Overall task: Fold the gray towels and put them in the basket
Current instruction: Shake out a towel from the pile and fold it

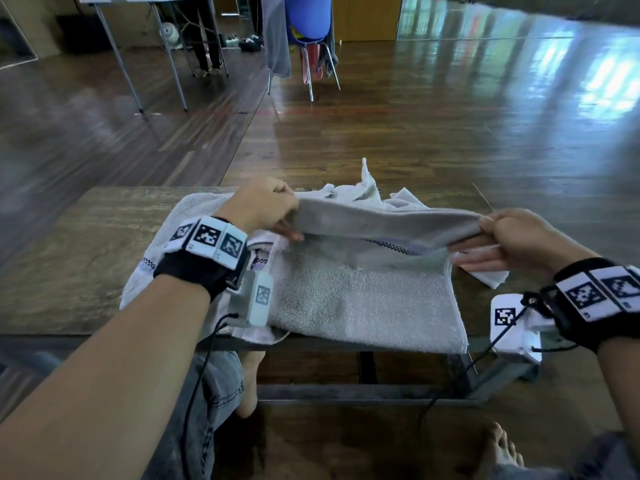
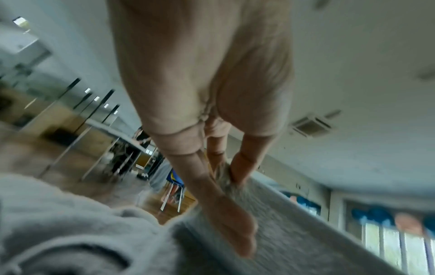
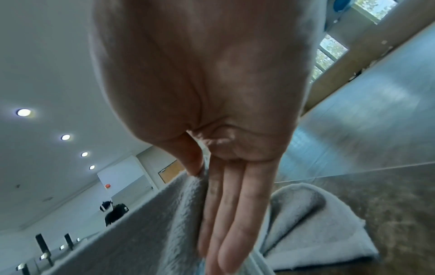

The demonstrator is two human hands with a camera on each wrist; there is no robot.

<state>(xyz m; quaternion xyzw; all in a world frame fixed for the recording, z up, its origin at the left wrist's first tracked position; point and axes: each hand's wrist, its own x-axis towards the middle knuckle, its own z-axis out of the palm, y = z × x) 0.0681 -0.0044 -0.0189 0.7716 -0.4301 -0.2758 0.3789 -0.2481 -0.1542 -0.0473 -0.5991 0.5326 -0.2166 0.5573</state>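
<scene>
A gray towel [image 1: 363,299] lies spread on a low wooden table [image 1: 69,271], its near edge hanging over the front. Its far edge [image 1: 388,216] is lifted in a taut strip between my hands. My left hand [image 1: 270,209] pinches the strip's left end between thumb and fingers [image 2: 244,161]. My right hand [image 1: 502,237] pinches the right end, thumb [image 3: 190,160] on top and straight fingers underneath. More gray towels [image 1: 367,192] lie crumpled behind and under the spread one. No basket shows in any view.
The table stands on a wooden floor [image 1: 450,133]. A blue chair [image 1: 308,26] with cloth draped over it stands beyond, and a folding table [image 1: 149,1] with a person's legs behind it is at the back left. My bare feet show under the table.
</scene>
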